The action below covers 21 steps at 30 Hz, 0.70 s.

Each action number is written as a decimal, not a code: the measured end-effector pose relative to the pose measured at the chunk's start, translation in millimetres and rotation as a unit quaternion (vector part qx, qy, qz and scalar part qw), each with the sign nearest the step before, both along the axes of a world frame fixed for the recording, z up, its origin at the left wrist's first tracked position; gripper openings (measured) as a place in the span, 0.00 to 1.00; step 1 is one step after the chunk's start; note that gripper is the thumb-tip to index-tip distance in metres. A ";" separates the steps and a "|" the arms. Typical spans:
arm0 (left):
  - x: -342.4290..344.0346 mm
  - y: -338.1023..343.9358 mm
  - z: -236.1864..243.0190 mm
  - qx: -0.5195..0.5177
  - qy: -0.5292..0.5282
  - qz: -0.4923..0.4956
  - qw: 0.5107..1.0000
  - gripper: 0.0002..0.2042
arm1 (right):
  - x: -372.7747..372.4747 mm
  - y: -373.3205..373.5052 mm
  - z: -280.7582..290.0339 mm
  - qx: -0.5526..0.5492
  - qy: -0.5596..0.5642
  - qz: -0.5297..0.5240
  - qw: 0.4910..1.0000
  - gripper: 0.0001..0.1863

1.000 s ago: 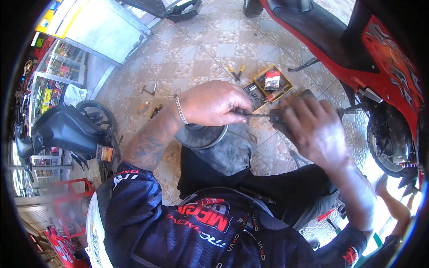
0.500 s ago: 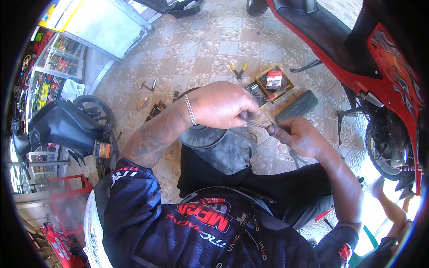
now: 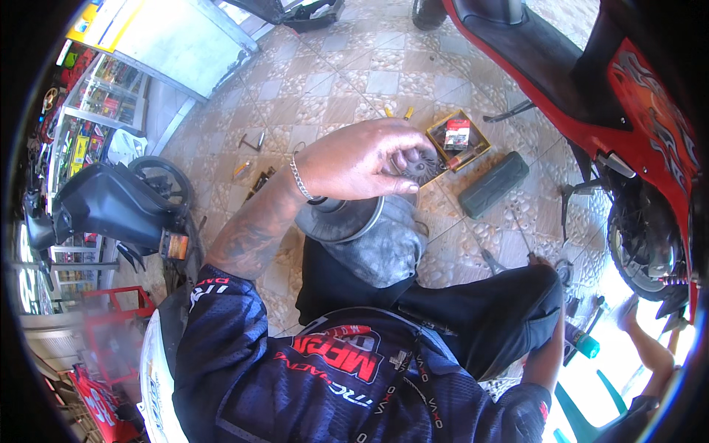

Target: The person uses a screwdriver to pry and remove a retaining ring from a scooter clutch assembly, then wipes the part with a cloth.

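My left hand (image 3: 362, 159) sits over my knee with the grip closed on a small dark round part (image 3: 417, 164), fingers curled on top and thumb under, so its ribbed face stays turned where I can see it. I hold it up off the floor because the tiles are gritty and a piece this small would be lost among the tools. Just below the hand, a grey round cover (image 3: 341, 219) rests on a grey rag (image 3: 384, 247) draped over my lap; the rag keeps the grease off my trousers and stops the cover sliding.

My right hand (image 3: 538, 261) is down past my right knee, mostly hidden behind it, touching a thin tool (image 3: 521, 235) on the floor; I cannot tell whether that grip is closed or apart.

The parts box (image 3: 458, 138) and the black case (image 3: 493, 184) lie on the floor just beyond the left hand, within reach. The red scooter (image 3: 591, 111) stands at the far right. Another person's hand (image 3: 629, 310) shows at the right edge.
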State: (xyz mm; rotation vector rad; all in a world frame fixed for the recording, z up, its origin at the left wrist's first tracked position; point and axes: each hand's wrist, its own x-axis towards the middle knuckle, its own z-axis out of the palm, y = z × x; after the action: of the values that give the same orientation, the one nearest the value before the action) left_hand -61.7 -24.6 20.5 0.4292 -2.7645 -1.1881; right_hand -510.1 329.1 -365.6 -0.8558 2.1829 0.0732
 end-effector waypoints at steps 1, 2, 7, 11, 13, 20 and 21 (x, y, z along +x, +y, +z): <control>-0.7 0.6 0.1 0.001 0.004 0.008 1.000 0.26 | -5.6 26.0 -41.8 0.006 0.024 -0.002 1.000 0.30; -1.5 1.6 0.5 0.001 0.008 0.017 1.000 0.27 | -6.5 46.5 -74.7 0.002 0.044 -0.005 0.999 0.30; -8.5 8.6 2.6 0.073 0.001 0.064 0.995 0.38 | 17.8 34.8 -40.5 -0.249 0.163 -0.009 0.955 0.30; -11.0 13.4 6.9 0.082 0.008 0.078 0.994 0.42 | 35.0 -62.7 184.0 -0.372 -0.045 -0.122 0.919 0.26; -11.4 14.9 7.9 0.084 0.015 0.086 0.993 0.43 | 93.6 -101.1 270.0 -0.453 -0.208 -0.030 0.866 0.27; -9.1 11.0 3.0 0.100 0.103 0.108 0.984 0.46 | 289.5 -214.8 332.8 -0.270 -0.454 0.048 0.848 0.31; -6.8 8.9 3.4 0.101 0.119 0.115 0.981 0.47 | 304.6 -223.2 327.4 -0.267 -0.469 0.017 0.841 0.30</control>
State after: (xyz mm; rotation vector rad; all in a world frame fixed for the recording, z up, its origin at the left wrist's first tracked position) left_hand -68.5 -15.7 23.9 0.5676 -2.3310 -1.3665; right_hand -205.5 105.8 -38.2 -0.9466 1.2367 -0.8134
